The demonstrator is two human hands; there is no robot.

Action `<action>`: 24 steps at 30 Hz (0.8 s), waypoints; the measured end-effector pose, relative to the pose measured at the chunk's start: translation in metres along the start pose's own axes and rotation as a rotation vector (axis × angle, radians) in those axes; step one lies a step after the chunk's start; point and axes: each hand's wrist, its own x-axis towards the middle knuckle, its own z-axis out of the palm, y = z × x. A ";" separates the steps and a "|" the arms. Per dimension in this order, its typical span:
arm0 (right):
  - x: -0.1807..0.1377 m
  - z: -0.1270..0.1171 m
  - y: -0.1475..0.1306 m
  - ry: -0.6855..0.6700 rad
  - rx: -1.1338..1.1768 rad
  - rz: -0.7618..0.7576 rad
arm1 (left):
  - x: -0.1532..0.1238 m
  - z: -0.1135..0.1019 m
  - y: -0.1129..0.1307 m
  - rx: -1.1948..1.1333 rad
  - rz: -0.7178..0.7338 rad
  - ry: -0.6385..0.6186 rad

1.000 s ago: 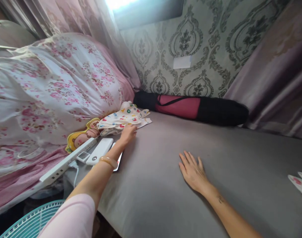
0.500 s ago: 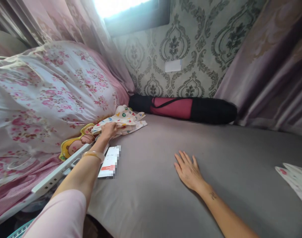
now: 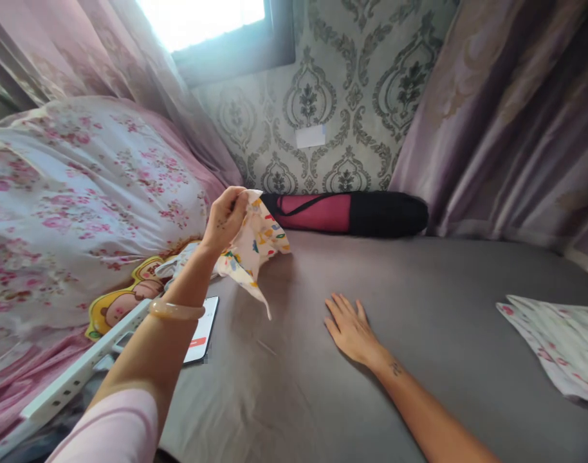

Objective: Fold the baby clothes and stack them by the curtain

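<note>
My left hand is closed on a cream cloth with a colourful print, perhaps a small garment. It hangs from my fingers above the left part of the grey bed sheet, and one corner droops toward the sheet. My right hand lies flat on the sheet, fingers spread, holding nothing. Under my left forearm is a phone with a lit screen, partly hidden. Some pale cloth lies behind my left wrist.
A black and pink long bag lies along the patterned wall. Folded white cloth with a red print sits at the right. On the left are a white power strip, a yellow cartoon cushion and a floral cover.
My left hand has lifted the printed cloth up off the bed, and it now hangs down. My right hand stays flat on the sheet. The view has turned slightly to the right.
</note>
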 end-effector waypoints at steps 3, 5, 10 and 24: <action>0.004 -0.011 0.006 0.196 0.207 0.009 | 0.001 0.016 0.038 -0.214 -0.019 -0.124; 0.007 -0.028 0.009 0.438 0.322 0.020 | -0.002 0.023 0.063 -0.318 -0.041 -0.199; 0.005 -0.078 0.012 0.818 0.329 -0.011 | -0.009 0.031 0.108 -0.377 -0.096 -0.390; -0.069 -0.200 -0.021 0.811 0.131 0.018 | -0.008 0.074 0.060 0.074 0.148 -0.238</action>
